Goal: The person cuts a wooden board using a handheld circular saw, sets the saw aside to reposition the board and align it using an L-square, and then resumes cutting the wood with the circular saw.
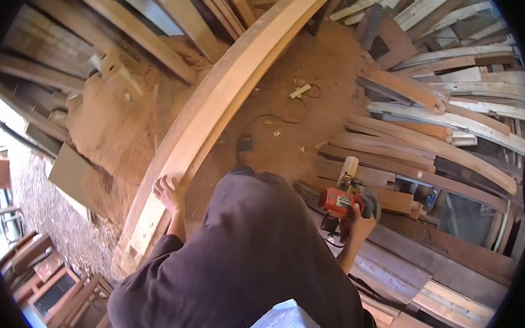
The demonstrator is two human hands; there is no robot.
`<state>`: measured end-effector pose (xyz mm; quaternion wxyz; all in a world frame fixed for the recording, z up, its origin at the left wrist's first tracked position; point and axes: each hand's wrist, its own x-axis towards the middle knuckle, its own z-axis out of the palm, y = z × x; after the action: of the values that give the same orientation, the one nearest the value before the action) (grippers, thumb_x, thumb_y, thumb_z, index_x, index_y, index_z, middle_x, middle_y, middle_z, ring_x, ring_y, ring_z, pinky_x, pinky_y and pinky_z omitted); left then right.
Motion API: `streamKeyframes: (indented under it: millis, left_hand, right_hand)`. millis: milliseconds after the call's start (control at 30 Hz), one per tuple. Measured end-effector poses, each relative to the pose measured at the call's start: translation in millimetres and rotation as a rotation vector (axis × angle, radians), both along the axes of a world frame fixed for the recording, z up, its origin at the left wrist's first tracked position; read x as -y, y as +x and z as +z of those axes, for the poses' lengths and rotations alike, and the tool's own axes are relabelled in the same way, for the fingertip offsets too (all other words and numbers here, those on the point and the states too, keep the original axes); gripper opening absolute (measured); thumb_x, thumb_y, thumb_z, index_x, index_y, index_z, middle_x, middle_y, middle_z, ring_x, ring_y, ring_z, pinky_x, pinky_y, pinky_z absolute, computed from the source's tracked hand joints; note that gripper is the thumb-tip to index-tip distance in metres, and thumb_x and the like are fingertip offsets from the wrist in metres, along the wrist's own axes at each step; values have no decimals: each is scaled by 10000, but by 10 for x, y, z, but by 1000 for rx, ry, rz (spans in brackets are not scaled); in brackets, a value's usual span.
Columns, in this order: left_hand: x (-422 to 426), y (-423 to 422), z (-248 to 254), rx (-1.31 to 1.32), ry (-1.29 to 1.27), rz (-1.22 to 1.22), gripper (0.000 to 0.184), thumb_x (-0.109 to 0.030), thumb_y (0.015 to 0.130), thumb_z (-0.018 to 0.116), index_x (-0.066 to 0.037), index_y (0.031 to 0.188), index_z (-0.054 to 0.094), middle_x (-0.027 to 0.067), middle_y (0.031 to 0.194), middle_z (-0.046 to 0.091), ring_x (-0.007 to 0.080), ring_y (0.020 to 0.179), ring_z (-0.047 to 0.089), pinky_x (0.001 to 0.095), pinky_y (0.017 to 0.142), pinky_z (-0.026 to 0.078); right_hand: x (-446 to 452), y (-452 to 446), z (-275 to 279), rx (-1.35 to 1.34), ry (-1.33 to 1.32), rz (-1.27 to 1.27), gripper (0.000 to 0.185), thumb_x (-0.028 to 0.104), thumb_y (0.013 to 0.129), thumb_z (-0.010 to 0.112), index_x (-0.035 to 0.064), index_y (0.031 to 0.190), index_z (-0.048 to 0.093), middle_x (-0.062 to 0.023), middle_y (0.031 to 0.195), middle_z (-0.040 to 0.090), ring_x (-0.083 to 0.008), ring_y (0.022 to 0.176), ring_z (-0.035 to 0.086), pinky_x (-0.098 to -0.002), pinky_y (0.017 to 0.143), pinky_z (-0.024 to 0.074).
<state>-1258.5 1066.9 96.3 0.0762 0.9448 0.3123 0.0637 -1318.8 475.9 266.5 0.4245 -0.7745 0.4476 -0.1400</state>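
Observation:
My left hand (169,195) lies on the long pale wooden beam (208,116), fingers spread and gripping nothing. The beam runs from beside my left arm up to the top of the view, its upper face light and smooth. My right hand (361,227) is closed on the handle of a red handheld power tool (339,202) with a rounded grey part at its side. The tool is out to my right, apart from the beam, over stacked boards. Its underside is hidden, so I cannot tell its exact kind.
Sawdust is heaped on the floor (113,120) left of the beam. A power strip (300,91) with a cord lies on the brown ground ahead. Stacked timber (436,137) fills the right side, and thick planks (127,26) lean at the upper left.

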Motion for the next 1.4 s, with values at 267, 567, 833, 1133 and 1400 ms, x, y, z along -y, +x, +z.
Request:
streamKeyframes:
  millis: [267, 567, 833, 1133, 1400]
  left_hand:
    - [987, 3152, 109, 54, -235, -701, 436, -324, 975, 717, -113, 1351, 653, 163, 1470, 555, 390, 1435, 438, 523, 1185, 381]
    - [1870, 4176, -126, -134, -83, -782, 849, -572, 950, 668, -122, 1624, 414, 207, 1582, 441, 417, 1464, 406, 583, 1209, 335]
    - [2016, 4267, 113, -305, -40, -732, 838, -474, 926, 724, -173, 1639, 404, 229, 1591, 381, 471, 1408, 402, 613, 1148, 393]
    - [3021, 4910, 591, -389, 128, -582, 888, -425, 891, 770, -133, 1640, 393, 303, 1545, 406, 513, 1377, 434, 588, 1145, 412]
    - [3685, 5670, 284, -404, 264, -537, 844, -419, 913, 794, 59, 1535, 484, 255, 1253, 660, 446, 1250, 585, 555, 1116, 424]
  right_hand:
    - [-163, 529, -277, 106, -106, -121, 344, 44, 852, 813, -20, 1185, 758, -97, 1194, 755, -241, 1131, 683, -394, 1035, 503]
    - [136, 1177, -589, 10, 15, -411, 293, 61, 876, 834, -18, 1147, 755, -69, 1030, 744, -188, 911, 676, -336, 852, 533]
    - [1076, 2406, -785, -276, -97, -271, 377, 202, 863, 857, 40, 1196, 787, -122, 1148, 795, -287, 1074, 725, -406, 972, 526]
    - [2825, 4378, -2196, -222, 81, -36, 400, 218, 863, 858, 9, 1192, 768, -168, 1096, 798, -289, 1029, 743, -402, 970, 531]
    - [3876, 6149, -4136, -268, 258, 201, 384, 228, 839, 853, 17, 1144, 751, -157, 969, 783, -263, 922, 743, -409, 846, 557]
